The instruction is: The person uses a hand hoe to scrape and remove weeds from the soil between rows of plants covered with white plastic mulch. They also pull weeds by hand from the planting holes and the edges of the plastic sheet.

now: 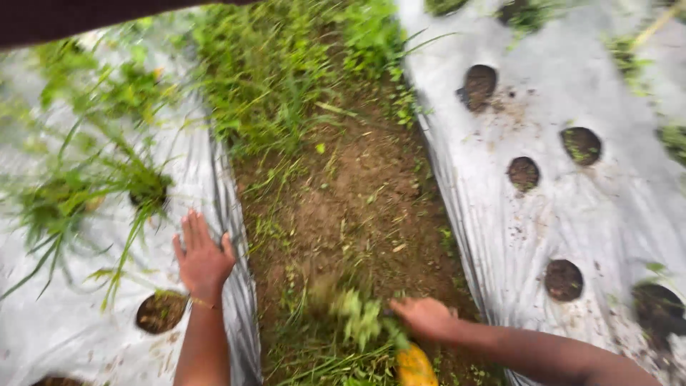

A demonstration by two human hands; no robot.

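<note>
Weeds are bunched in my right hand, a blurred green tuft low in the dirt path that runs between two beds covered in silver plastic sheet. That hand is closed around the tuft's base, right at ground level, and the leaves blur as though mid-tug; I judge this to be the pulling step, with the clump coming out of the soil or just about to. A yellow thing lies just beneath my right hand at the bottom edge; it is too blurred for me to tell what it is or whether I hold it. My left hand is open, fingers spread, pressed flat on the left plastic sheet near its inner edge, taking my weight as I lean in. Just below that hand is a round planting hole showing dark soil, and beyond it tall grass sprouts from another hole. The right plastic sheet has several round holes, mostly bare earth. Farther up the path, thick green growth crowds the soil. The next move, as I judge it, calls for a firm low grip and a steady pull so the roots come with the tuft, while my left hand keeps off the planting hole.
</note>
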